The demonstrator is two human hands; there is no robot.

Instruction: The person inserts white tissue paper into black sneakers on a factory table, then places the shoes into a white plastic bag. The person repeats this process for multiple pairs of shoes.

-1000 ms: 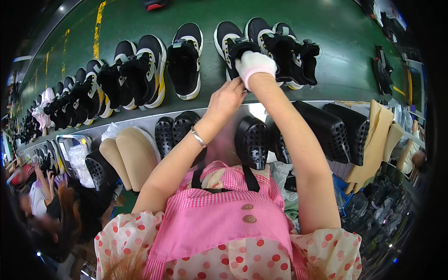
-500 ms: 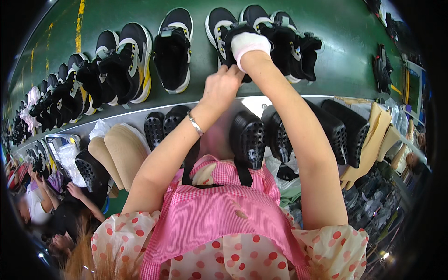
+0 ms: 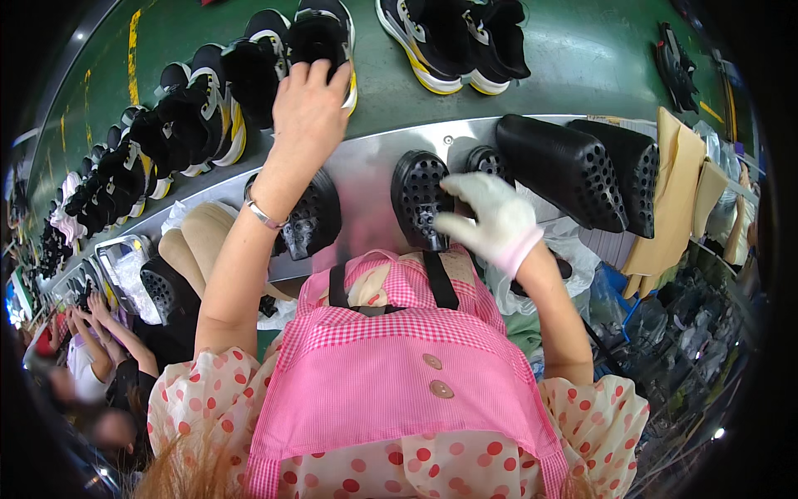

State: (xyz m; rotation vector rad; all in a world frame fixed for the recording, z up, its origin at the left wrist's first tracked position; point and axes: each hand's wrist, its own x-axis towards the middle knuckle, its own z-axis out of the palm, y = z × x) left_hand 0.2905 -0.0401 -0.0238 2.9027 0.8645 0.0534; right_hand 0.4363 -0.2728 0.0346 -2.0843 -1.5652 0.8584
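My left hand [image 3: 311, 110], bare with a bracelet at the wrist, has its fingers hooked over the heel collar of a black sneaker [image 3: 322, 33] with a white and yellow sole. Another black sneaker [image 3: 256, 71] stands close on its left. My right hand [image 3: 492, 218], in a white glove with a pink cuff, is off the shoes, thumb and fingers apart. It hovers at the right side of a black, shoe-sole-shaped block [image 3: 419, 195] with rows of holes; whether it touches is unclear. A second holed block [image 3: 309, 218] stands below my left wrist.
Two black sneakers [image 3: 428, 46] stand to the right on the green surface [image 3: 582, 66]; a long row of shoes [image 3: 158, 137] runs left. Along the metal edge [image 3: 366, 166] are black padded blocks [image 3: 559, 170] and tan sheets [image 3: 665, 191]. People [image 3: 91, 358] work at far left.
My gloved right hand has left the sneakers and come back towards me, opening. A sneaker from the right group now stands farther left, with my left hand on its heel. The view has shifted.
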